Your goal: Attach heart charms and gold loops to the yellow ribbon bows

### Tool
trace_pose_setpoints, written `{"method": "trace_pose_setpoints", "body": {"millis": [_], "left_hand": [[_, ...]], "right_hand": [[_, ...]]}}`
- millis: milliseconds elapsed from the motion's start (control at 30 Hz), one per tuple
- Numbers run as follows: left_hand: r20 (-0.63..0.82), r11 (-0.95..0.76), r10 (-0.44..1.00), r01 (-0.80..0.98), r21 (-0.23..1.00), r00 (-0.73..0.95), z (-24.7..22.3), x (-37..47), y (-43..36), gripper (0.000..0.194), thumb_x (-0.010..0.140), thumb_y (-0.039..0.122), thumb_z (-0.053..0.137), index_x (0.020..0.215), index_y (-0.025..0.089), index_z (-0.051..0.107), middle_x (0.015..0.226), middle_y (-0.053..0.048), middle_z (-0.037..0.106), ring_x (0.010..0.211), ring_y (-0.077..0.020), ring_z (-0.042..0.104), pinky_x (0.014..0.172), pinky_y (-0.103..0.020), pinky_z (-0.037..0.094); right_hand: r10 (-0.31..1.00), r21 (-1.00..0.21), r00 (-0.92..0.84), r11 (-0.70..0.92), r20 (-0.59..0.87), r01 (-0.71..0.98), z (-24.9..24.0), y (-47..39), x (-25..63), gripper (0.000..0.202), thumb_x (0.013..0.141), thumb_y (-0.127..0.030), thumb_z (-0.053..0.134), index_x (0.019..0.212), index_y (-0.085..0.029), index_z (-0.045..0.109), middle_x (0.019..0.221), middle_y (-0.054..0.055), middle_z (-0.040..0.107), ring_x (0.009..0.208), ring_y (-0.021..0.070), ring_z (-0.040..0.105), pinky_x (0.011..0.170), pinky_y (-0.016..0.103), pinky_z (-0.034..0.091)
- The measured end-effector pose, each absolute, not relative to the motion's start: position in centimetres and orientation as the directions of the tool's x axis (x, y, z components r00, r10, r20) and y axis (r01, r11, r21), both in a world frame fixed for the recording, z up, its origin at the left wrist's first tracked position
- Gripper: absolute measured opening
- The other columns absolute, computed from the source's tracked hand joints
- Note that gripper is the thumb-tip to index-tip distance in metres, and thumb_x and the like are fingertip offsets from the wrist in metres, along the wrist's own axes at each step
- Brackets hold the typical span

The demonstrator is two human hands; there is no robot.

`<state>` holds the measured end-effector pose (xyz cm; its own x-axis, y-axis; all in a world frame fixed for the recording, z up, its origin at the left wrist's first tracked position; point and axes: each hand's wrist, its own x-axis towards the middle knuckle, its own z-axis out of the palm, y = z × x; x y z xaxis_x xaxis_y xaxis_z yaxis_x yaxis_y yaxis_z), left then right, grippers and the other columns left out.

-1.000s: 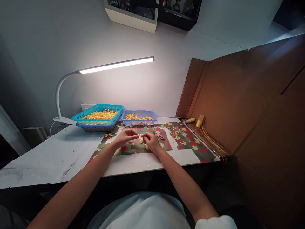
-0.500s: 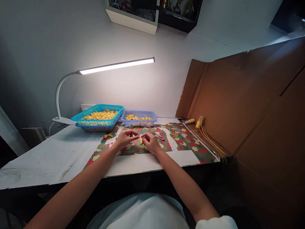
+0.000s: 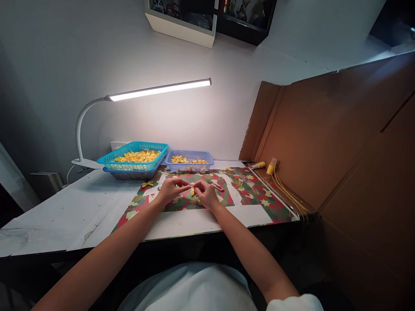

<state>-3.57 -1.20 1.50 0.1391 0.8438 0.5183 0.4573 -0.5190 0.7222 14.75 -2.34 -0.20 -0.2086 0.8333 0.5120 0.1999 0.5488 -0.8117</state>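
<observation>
Over the patterned sheet, my left hand (image 3: 172, 190) is closed in a pinch, its fingertips meeting those of my right hand. Whatever it pinches is too small to make out. My right hand (image 3: 205, 193) pinches a small yellow piece (image 3: 192, 192), which hangs just below its fingertips. Behind my right hand lies a pink-handled tool (image 3: 218, 186). A yellow bow-like piece (image 3: 147, 184) rests on the sheet to the left of my left hand.
A turquoise basket (image 3: 132, 165) of yellow pieces sits stacked at the back left, beside a purple basket (image 3: 189, 166). A lamp (image 3: 158, 89) reaches overhead. Cardboard (image 3: 327, 129) walls the right side, near yellow strands (image 3: 290, 194) and a yellow spool (image 3: 258, 165).
My left fingertips have moved slightly right, closing the small gap to my right fingertips. The yellow piece stays at my right hand.
</observation>
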Motion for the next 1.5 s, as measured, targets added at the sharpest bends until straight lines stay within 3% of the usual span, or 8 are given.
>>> {"method": "trace_pose_setpoints", "body": {"millis": [333, 900, 1267, 1500], "left_hand": [[0.628, -0.597, 0.767, 0.509, 0.62, 0.134, 1.3, -3.32, -1.23, 0.03, 0.071, 0.051, 0.076, 0.069, 0.02, 0.076, 0.062, -0.002, 0.074, 0.053, -0.0145, 0.059, 0.055, -0.025, 0.045], [0.634, -0.607, 0.756, 0.533, 0.589, 0.161, 0.94, -3.36, -0.96, 0.03, 0.074, 0.05, 0.073, 0.073, 0.021, 0.076, 0.063, -0.001, 0.073, 0.054, -0.0147, 0.059, 0.055, -0.026, 0.045], [0.582, -0.582, 0.795, 0.483, 0.654, 0.169, 1.33, -3.25, -1.19, 0.03, 0.074, 0.051, 0.07, 0.075, 0.021, 0.076, 0.068, -0.002, 0.073, 0.059, -0.015, 0.058, 0.054, -0.024, 0.044], [0.479, -0.521, 0.854, 0.368, 0.771, 0.204, 1.19, -3.13, -0.89, 0.039, 0.072, 0.056, 0.069, 0.076, 0.018, 0.074, 0.065, -0.001, 0.07, 0.047, -0.0109, 0.051, 0.044, -0.022, 0.044]], "right_hand": [[0.832, -0.8, -0.172, 0.555, 0.528, 0.228, -0.51, -2.14, 14.77, 0.01, 0.076, -0.022, 0.05, 0.079, -0.021, 0.06, 0.06, -0.002, 0.059, 0.055, 0.0148, 0.057, 0.057, 0.026, 0.045], [0.846, -0.819, -0.221, 0.528, 0.485, 0.225, -0.27, -2.54, 14.67, 0.008, 0.08, -0.024, 0.053, 0.085, -0.021, 0.059, 0.064, -0.002, 0.066, 0.058, 0.0155, 0.062, 0.059, 0.027, 0.048], [0.854, -0.836, -0.247, 0.508, 0.457, 0.206, -0.44, -2.41, 14.7, 0.007, 0.081, -0.024, 0.053, 0.088, -0.023, 0.055, 0.068, -0.001, 0.069, 0.061, 0.0168, 0.065, 0.059, 0.028, 0.049], [0.86, -0.838, -0.243, 0.499, 0.448, 0.221, -0.58, -2.29, 14.51, 0.004, 0.082, -0.024, 0.054, 0.086, -0.023, 0.054, 0.07, -0.001, 0.07, 0.065, 0.0172, 0.068, 0.06, 0.027, 0.05]]}}
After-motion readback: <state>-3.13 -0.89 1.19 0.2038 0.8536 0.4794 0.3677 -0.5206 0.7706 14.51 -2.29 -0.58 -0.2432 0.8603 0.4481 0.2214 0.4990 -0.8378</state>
